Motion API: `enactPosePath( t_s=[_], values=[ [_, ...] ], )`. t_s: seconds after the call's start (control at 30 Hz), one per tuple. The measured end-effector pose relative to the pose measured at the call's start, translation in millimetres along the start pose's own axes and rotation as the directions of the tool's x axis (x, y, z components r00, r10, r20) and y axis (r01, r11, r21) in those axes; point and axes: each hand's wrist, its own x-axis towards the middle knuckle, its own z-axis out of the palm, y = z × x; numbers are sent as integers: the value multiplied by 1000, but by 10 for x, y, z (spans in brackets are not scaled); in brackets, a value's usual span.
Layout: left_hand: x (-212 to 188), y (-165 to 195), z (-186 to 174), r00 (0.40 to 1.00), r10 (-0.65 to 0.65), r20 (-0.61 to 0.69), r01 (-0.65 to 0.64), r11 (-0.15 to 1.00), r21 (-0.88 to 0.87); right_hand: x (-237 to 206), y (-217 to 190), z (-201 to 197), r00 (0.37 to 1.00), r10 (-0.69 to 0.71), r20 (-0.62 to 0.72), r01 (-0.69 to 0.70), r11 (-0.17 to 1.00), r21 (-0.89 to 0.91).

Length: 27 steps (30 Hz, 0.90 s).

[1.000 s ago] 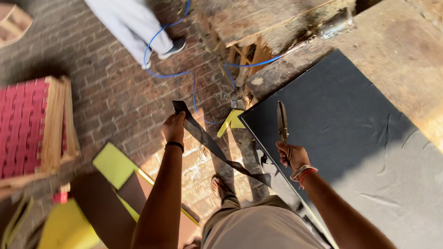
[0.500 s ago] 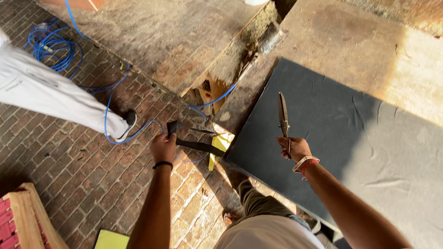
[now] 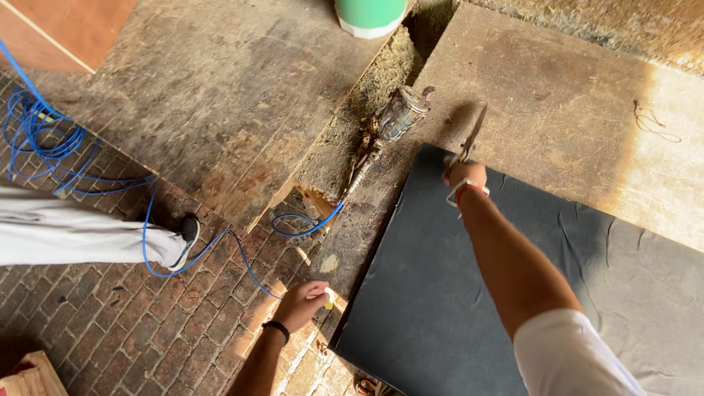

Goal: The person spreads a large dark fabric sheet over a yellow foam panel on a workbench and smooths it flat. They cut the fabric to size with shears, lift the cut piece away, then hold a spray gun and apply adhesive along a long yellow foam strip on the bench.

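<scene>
My right hand [image 3: 463, 174] reaches forward over the far corner of a dark grey sheet of fabric [image 3: 506, 293] spread on a worn wooden table [image 3: 572, 88]; it grips a pair of scissors [image 3: 471, 136] pointing away from me. My left hand [image 3: 304, 302] hangs lower, off the table's near left edge above the brick floor, its fingers closed around a small pale yellow-white object [image 3: 329, 296] that I cannot identify. A spray gun with a clear cup [image 3: 400, 114] lies on the table just left of the scissors.
A blue hose [image 3: 154, 220] runs from the spray gun across the brick floor [image 3: 110, 315] to a coil at the left. Another person's light trouser leg and dark shoe [image 3: 95, 238] stand at the left. A green container [image 3: 370, 15] sits at the top, and a second wooden board [image 3: 220, 95] lies left.
My right hand has pushed the scissors forward to the sheet's far corner. My left hand has let go of the dark strip and dropped lower, now closed on a small pale object. The view shifted.
</scene>
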Motion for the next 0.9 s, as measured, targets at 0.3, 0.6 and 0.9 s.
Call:
enactPosePath(
  t_s=[0.3,0.6,0.9],
  values=[
    [331,597,452,996,-48,80,46,999,18,397,-304,-12,630,-712,-311,722,684,-105],
    [441,748,874,1000,-28,9,28,1000,-9,-1062,1979,-670,819,-547,-175,535,837,-111],
    [6,769,1157,957,288,-45,-245,879,408,-2805,3929,-1014,814,-494,-305,323,822,-468]
  ],
)
